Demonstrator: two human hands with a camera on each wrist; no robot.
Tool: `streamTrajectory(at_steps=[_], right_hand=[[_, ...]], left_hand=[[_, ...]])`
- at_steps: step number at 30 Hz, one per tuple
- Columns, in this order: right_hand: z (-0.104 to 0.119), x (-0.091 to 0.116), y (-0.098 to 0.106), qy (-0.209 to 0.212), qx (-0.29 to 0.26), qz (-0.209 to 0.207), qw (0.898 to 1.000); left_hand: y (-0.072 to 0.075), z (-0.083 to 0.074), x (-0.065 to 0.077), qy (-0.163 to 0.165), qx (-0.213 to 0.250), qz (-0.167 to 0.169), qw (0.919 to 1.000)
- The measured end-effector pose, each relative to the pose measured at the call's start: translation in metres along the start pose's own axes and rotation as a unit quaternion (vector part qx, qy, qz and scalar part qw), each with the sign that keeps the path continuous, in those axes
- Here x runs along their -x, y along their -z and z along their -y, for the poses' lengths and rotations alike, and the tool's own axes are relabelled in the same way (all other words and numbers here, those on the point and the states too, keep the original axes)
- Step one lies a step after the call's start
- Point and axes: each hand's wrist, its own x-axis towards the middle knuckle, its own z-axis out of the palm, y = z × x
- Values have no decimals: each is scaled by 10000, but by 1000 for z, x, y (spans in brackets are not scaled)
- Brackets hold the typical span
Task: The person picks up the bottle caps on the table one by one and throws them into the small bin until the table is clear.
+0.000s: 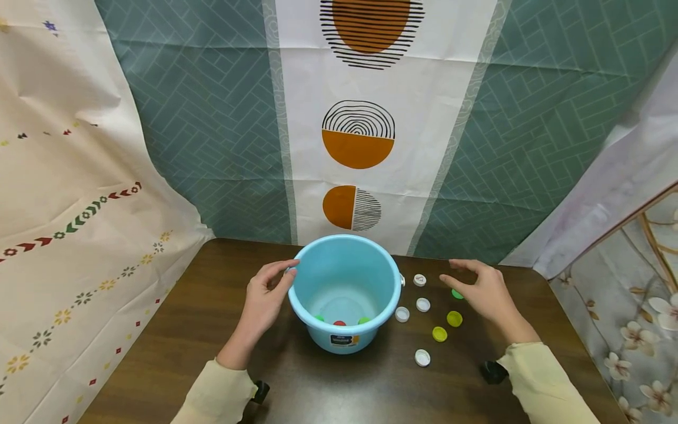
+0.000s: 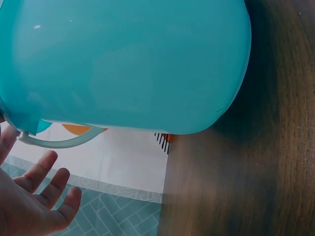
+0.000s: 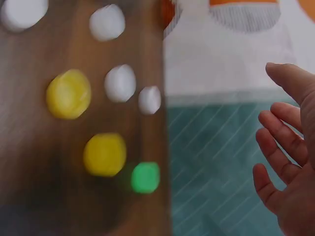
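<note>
A light blue bucket (image 1: 339, 344) stands upright on the brown table, with a few red and green caps (image 1: 339, 323) showing at its bottom. My left hand (image 1: 267, 294) is at the bucket's left rim, thumb and index fingertips right at the edge. In the left wrist view the other fingers (image 2: 54, 189) are spread loosely beside the bucket's handle (image 2: 69, 142). To the right, my right hand (image 1: 484, 292) hovers over the table with thumb and fingers apart and nothing between them. Nearest to it is a green cap (image 1: 457, 294), partly hidden under the hand.
Right of the bucket lie two yellow caps (image 1: 454, 318) and several white caps (image 1: 422, 304). Behind the table hangs a green and white patterned cloth (image 1: 360, 176). Cream cloth (image 1: 106, 235) borders the left side, floral cloth (image 1: 635, 318) the right.
</note>
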Motion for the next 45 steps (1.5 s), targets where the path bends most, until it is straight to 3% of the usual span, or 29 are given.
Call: streamTrajectory(at_steps=[5, 12, 17, 26, 45], right_hand=[[-33, 14, -5, -298, 93, 306, 9990], [-67, 27, -15, -576, 188, 762, 9953], [-82, 33, -24, -684, 292, 990, 9923], [-92, 38, -39, -675, 398, 1135, 9904], [-91, 34, -49, -554, 552, 1016, 9918]], left_hand=[[1, -5, 2, 119, 73, -39, 9999], [5, -36, 9, 246, -19, 4, 9997], [5, -37, 10, 265, -24, -46, 9996], [5, -34, 10, 262, 78, 17, 9996], [7, -38, 8, 225, 112, 29, 9997]])
